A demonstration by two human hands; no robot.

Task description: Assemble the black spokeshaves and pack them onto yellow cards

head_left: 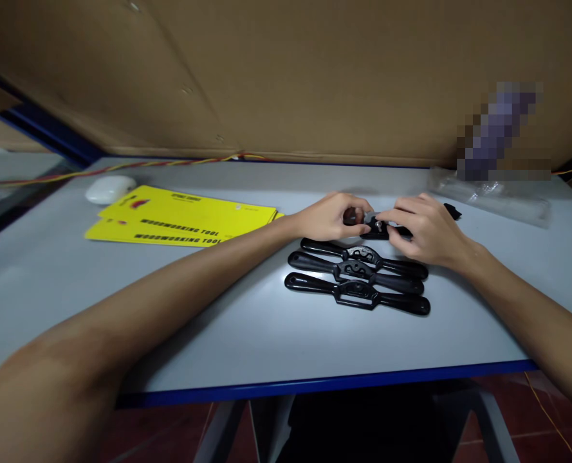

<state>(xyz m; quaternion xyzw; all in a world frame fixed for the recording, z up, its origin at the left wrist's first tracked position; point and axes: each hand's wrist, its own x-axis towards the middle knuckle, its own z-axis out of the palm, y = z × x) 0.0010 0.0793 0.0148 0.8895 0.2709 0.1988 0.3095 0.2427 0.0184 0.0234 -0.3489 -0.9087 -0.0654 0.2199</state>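
Both hands meet over a black spokeshave (381,229) on a grey table (218,321), the left hand (331,217) curled around its near-left handle and the right hand (423,230) covering its right half, fingertips (387,217) pressed together on a small metal part at the tool's middle. The held tool sits between the two palms, mostly hidden, with only its centre and the tip of its right handle showing beyond the right hand. Both forearms stretch forward from the table's front edge and converge, wrists low, knuckles up. The tool's long axis runs left to right, roughly parallel to that front edge. Just nearer the front edge lie three more black spokeshaves (358,275) in a tight row, side by side, each with the same left-to-right lie, tilted slightly down to the right. Further left on the table rest yellow cards (179,218) printed "WOODWORKING TOOL", with a white mouse (109,189) just beyond them. Clear plastic wrapping (502,196) lies near the table's far right corner, against a cardboard wall (314,77).
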